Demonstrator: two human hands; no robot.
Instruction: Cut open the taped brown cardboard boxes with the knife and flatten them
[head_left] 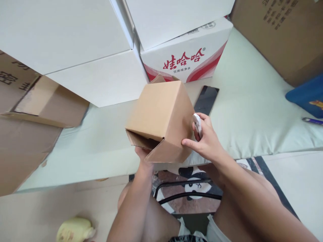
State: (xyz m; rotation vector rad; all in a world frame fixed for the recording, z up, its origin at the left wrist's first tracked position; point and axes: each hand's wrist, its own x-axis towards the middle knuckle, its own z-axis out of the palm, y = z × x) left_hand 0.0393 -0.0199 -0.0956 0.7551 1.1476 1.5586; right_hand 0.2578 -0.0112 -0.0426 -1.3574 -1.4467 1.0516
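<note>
A small brown cardboard box [157, 109] is tilted in front of me, over the light green surface. Flaps stand loose at its near end, where a dark gap shows, and more flaps stick out at its far end. My left hand [141, 153] holds the box from below at the near flaps, most of its fingers hidden. My right hand [205, 137] is at the box's right side, with the thumb against the cardboard. Its fingers are curled round a small white object [197, 124], whose kind I cannot make out. A dark phone [207, 99] lies just beyond the right hand.
White cartons [91, 37] stand behind the box, one with red print [184, 62]. Larger brown cartons are at left [25, 148] and right [282, 37]. A blue container [306, 95] and a pen [313, 121] lie at right. A yellow bottle [74, 230] is on the floor.
</note>
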